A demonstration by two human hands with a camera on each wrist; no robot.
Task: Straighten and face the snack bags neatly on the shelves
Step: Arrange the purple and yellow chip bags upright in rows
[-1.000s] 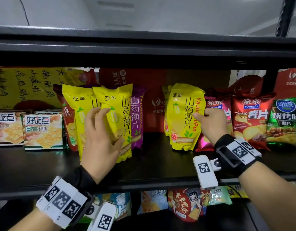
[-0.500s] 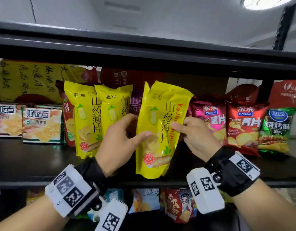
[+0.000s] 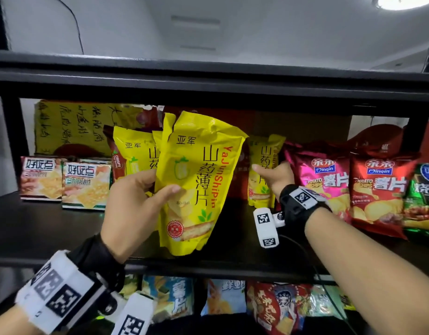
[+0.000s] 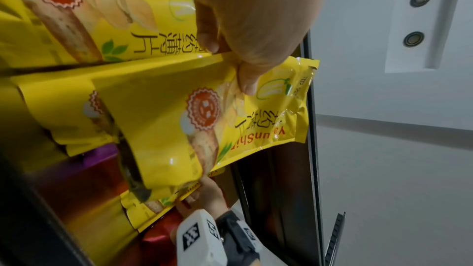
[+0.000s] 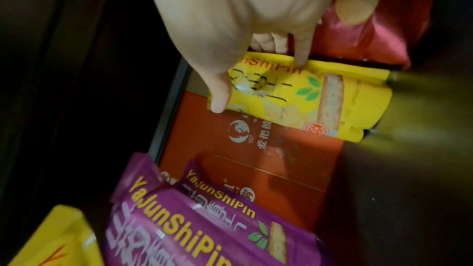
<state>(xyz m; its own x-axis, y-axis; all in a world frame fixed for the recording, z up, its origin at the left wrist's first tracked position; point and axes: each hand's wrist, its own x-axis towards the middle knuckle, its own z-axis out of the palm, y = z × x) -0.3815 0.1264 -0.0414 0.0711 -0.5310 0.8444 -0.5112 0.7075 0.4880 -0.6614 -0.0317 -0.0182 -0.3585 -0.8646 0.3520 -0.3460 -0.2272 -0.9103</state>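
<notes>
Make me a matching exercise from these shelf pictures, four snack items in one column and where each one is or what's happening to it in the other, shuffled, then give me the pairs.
Column one:
1. Large yellow foil bag
2. Smaller yellow foil bag
3. Red potato chip bag
4. Two cracker boxes

Column two:
A. Standing at the shelf's left end
B. Held off the shelf in the left hand's grip
C. Held at the back by the right hand
D. Standing right of the pink potato chip bag

Pairs: 1-B, 2-C, 3-D, 4-A
</notes>
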